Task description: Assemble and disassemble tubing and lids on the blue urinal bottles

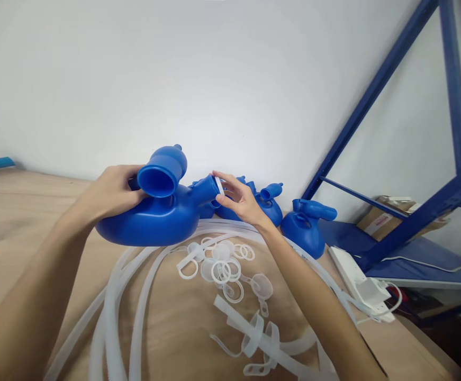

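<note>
While left hand [113, 193] grips blue container [151, 219], right hand [240, 198] pinches white ring [219, 186] on spout.

Four blue plastic vessels show: one large blue vessel [151, 217] held up in front, and three smaller blue vessels [307, 225] against the wall, one largely hidden. Roughly a dozen clear ring caps [222, 270] lie scattered; overlap prevents an exact count. One white power strip [359, 286] lies alongside.
</note>
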Demonstrator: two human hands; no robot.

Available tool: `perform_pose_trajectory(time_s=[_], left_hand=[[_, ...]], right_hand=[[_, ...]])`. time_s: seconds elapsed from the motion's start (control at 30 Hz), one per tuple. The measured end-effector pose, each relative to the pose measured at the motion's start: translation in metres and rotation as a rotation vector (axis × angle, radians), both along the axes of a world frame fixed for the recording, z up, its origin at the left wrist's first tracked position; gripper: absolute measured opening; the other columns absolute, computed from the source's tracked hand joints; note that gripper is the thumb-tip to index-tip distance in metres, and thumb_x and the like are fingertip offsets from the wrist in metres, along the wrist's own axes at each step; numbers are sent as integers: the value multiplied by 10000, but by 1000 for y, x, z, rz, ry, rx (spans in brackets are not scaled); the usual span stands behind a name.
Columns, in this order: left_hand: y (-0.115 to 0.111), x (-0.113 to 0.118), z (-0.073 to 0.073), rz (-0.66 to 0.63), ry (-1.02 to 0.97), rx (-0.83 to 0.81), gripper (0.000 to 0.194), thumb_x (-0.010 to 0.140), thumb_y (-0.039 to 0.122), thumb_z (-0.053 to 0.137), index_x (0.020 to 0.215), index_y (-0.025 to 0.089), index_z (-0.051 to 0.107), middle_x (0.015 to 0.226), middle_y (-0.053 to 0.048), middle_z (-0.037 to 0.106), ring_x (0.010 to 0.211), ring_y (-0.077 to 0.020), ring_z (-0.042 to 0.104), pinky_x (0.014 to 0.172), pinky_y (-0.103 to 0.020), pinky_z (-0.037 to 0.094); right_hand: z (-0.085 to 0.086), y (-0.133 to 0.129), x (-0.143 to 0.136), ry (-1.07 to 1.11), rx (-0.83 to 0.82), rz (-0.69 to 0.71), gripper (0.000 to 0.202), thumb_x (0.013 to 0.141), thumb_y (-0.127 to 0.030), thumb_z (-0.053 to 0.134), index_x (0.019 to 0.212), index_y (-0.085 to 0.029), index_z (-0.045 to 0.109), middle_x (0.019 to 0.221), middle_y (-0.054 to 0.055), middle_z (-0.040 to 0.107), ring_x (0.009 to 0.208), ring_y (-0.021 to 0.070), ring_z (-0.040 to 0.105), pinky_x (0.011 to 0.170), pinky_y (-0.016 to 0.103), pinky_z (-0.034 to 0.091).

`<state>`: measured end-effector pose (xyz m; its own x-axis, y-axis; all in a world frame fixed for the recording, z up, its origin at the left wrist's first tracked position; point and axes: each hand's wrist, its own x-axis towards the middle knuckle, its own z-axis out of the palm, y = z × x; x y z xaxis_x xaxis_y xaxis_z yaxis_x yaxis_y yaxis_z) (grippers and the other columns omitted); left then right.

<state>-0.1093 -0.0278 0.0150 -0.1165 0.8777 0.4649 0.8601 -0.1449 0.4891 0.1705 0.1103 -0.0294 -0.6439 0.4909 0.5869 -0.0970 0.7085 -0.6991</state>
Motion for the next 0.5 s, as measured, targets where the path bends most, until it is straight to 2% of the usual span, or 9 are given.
perform_pose_trajectory(time_s=[0.17,0.27,0.37,0.5], left_hand=[[-3,-1,1,-6,44,-31,321,716,389,488,809,157,689,790,-23,726,746,-221,610,705,-328,497],[-2,6,0,-33,7,-65,292,731,380,503,803,157,677,811,-24,741,764,-229,635,722,-331,514],[1,10,-3,-75,-18,-84,349,720,353,522,922,150,721,848,-26,767,806,-248,667,708,-322,520],[6,14,-9,-137,-41,-81,444,737,383,563,1079,165,744,992,-47,802,918,-289,705,729,-339,543]], right_hand=[[0,-19,-1,-50,179,11,571,1017,-555,623,1508,-279,525,1579,101,533,1473,289,510,1243,528,425],[-7,-28,-9,-10,273,-109,629,960,-589,702,1470,-263,532,1455,115,588,1389,296,557,1242,545,413],[-15,-35,-14,48,271,-201,605,908,-568,776,1390,-265,571,1387,103,622,1306,292,605,1199,530,458],[-24,-42,-14,128,231,-244,503,945,-480,744,1375,-269,589,1363,92,651,1231,272,655,1157,501,497]])
